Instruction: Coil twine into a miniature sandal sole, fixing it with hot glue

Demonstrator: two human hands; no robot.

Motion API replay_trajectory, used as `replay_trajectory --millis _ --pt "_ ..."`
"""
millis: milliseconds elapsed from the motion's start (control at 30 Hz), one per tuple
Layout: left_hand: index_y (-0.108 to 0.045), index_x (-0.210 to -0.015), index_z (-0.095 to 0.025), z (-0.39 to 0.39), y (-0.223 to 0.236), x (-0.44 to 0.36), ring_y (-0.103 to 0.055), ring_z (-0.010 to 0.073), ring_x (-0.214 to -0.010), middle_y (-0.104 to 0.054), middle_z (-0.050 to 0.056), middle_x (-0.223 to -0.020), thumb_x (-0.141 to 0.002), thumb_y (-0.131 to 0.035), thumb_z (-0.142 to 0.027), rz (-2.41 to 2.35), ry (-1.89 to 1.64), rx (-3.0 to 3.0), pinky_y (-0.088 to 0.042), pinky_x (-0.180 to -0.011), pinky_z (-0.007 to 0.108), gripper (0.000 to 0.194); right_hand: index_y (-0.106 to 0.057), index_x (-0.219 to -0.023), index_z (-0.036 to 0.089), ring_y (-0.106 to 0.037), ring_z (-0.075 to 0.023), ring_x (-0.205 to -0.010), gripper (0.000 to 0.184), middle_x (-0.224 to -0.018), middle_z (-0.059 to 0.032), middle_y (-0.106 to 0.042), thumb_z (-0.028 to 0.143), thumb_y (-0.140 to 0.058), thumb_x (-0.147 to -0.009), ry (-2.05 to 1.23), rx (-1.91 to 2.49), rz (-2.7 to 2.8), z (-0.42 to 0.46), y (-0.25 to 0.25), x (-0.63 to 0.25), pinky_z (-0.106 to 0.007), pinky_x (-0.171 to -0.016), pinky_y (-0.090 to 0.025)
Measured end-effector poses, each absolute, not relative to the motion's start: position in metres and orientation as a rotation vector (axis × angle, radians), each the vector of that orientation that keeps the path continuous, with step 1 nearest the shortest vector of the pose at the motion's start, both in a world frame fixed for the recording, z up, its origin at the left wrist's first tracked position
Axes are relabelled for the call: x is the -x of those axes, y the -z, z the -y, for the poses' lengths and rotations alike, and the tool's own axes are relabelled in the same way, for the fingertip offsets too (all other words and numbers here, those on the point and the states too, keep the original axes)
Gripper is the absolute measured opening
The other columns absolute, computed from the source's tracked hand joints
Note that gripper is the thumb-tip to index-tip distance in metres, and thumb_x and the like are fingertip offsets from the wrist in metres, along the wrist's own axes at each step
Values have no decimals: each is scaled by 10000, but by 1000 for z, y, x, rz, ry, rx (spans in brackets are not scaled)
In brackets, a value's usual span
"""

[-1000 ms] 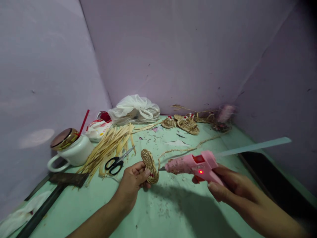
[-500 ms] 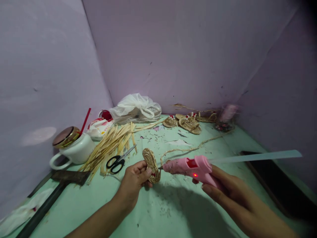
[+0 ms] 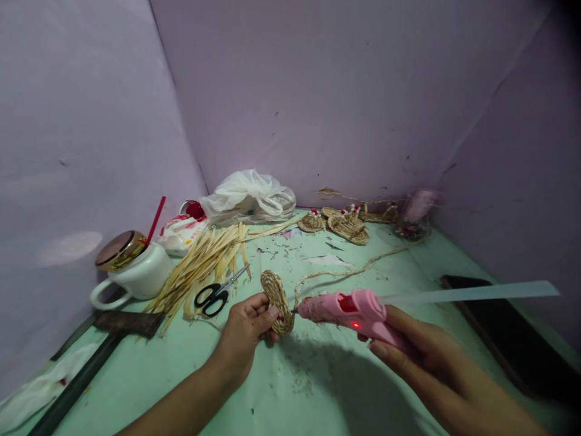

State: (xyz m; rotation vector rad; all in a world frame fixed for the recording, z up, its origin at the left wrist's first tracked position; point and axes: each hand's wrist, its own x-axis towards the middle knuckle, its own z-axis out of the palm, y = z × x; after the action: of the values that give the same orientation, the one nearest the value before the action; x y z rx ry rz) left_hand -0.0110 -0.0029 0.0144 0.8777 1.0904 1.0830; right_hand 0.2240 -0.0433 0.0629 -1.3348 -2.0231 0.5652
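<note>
My left hand (image 3: 252, 330) pinches a small oval of coiled braided straw (image 3: 276, 297), held on its edge above the green tabletop; a bit of red shows near my thumb. In my right hand (image 3: 417, 351) is a pink hot glue gun (image 3: 349, 309) with its red light lit. A long translucent glue stick (image 3: 472, 292) sticks out of its back. The gun's nozzle meets the right edge of the oval, though whether glue is coming out cannot be seen. From the oval a braided straw cord (image 3: 336, 274) runs back to the right over the table.
Scissors (image 3: 218, 297), straw strips (image 3: 204, 260), a white mug (image 3: 145, 272) with a gold-rimmed lid, and a hammer-like tool (image 3: 129, 325) lie left. Behind are a plastic bag (image 3: 249, 197) and finished-looking straw pieces (image 3: 347, 227) with beads. A dark flat object (image 3: 508, 339) lies right.
The glue gun has tipped slightly, its rear end a little lower and its glue stick shifted a bit. My left hand and the straw oval have hardly moved.
</note>
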Motion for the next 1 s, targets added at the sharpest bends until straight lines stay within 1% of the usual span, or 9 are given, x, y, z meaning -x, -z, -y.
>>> replay_trajectory --millis 300,433,633,800,900,1000 --pt "-660 -749 -111 3 -16 10 -465 87 -505 -596 18 -635 -603 -750 -366 -1084 -1066 -922 -371 -460 213 307 -621 -741 267 -542 -184 -455 258 -543 -2 -579 407 -445 -868 -553 1332 2045 42 -60 -225 -282 -392 -428" --pt "-669 -756 -108 3 -16 10 -470 91 -506 -603 24 -634 -602 -745 -372 -1089 -1050 -941 -368 -465 215 315 -624 -776 255 -577 -194 -506 260 -549 -1 -569 410 -439 -872 -564 1349 2058 40 -60 -224 -272 -412 -442" --pt "-689 -748 -106 4 -14 12 -468 88 -497 -619 34 -626 -595 -747 -389 -1084 -1028 -949 -357 -466 211 327 -588 -715 254 -547 -184 -449 270 -532 9 -538 429 -437 -854 -563 1333 2015 39 -66 -218 -273 -382 -438" --pt "-709 -774 -107 4 -14 13 -468 89 -499 -624 38 -622 -602 -745 -416 -1067 -1011 -980 -356 -465 208 355 -598 -751 254 -573 -191 -494 241 -556 14 -538 414 -451 -854 -604 1317 1984 40 -65 -217 -266 -400 -455" --pt "-710 -759 -107 5 -15 12 -459 87 -488 -617 35 -604 -596 -749 -431 -1058 -1009 -988 -349 -459 207 364 -623 -836 247 -597 -200 -554 241 -581 9 -541 405 -445 -869 -629 1310 1992 41 -64 -219 -261 -420 -460" --pt "-713 -766 -104 5 -15 12 -460 89 -488 -611 36 -597 -601 -745 -441 -1058 -1003 -996 -348 -459 208 376 -613 -1041 248 -610 -207 -622 274 -641 2 -573 386 -432 -889 -669 1318 2000 41 -64 -220 -267 -470 -483"
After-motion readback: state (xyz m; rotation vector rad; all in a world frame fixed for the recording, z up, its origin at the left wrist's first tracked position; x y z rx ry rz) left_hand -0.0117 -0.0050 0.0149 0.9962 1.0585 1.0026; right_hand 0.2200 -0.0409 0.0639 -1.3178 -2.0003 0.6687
